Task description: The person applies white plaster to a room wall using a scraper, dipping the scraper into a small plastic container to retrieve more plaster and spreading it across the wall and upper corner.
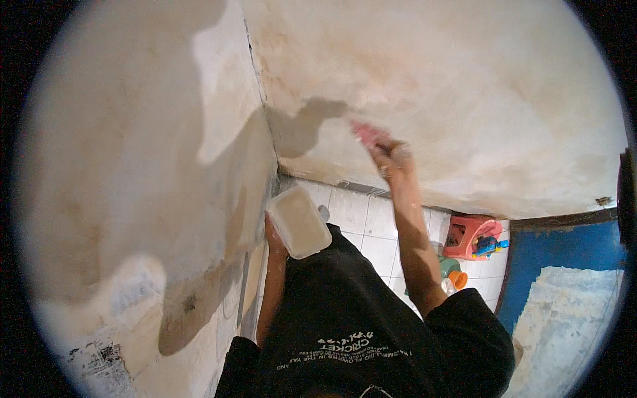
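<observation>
Cream-coloured contents (298, 222) show in the left hand's (274, 239) tub (310, 253); the right hand (394, 158) grips pink material (369, 134).

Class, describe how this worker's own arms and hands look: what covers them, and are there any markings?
A black fabric T-shirt with white chest lettering has short, loose black sleeves, leaving the forearms bare. The right hand, blurred, shows no glove and seems to carry pale smears. The left hand is partly hidden; no glove shows on its visible part.
</observation>
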Demonstrator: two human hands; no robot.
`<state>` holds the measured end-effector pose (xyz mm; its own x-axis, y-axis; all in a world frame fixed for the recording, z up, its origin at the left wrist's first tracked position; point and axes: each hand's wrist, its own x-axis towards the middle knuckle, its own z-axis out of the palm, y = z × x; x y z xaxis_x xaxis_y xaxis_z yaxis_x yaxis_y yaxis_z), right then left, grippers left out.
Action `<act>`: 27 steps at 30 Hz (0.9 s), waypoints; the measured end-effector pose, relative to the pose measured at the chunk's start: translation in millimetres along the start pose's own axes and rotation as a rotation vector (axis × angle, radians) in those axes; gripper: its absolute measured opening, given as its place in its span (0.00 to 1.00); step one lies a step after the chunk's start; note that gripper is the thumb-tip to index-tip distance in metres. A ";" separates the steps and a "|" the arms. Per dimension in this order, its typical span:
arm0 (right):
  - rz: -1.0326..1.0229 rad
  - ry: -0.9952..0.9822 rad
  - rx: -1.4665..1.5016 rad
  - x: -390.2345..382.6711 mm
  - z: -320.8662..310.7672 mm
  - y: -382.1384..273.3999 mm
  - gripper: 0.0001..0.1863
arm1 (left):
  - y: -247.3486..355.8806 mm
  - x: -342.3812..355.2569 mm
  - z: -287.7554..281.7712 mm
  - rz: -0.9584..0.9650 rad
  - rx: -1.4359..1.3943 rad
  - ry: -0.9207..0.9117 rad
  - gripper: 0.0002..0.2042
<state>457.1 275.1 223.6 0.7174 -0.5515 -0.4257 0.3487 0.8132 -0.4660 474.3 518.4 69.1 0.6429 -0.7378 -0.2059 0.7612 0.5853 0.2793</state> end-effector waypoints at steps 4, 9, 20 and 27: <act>-0.663 -0.090 -1.779 59.0 -39.1 8.7 0.12 | -3.5 3.8 -4.2 0.000 0.023 0.037 0.29; -0.603 -0.103 -1.678 116.6 22.7 -67.9 0.20 | -2.4 0.5 -28.2 0.046 0.081 0.143 0.28; -0.014 -0.077 -0.249 -0.6 20.4 1.1 0.19 | 3.1 -7.6 -6.9 0.028 0.001 0.014 0.28; -0.059 -0.119 -0.347 144.5 -9.3 -38.3 0.15 | 3.7 -9.2 -17.9 0.059 0.062 0.079 0.28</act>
<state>541.8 162.5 172.7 0.7745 -0.5533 -0.3065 0.1809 0.6581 -0.7309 472.8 533.4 55.2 0.6930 -0.6725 -0.2599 0.7166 0.6033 0.3500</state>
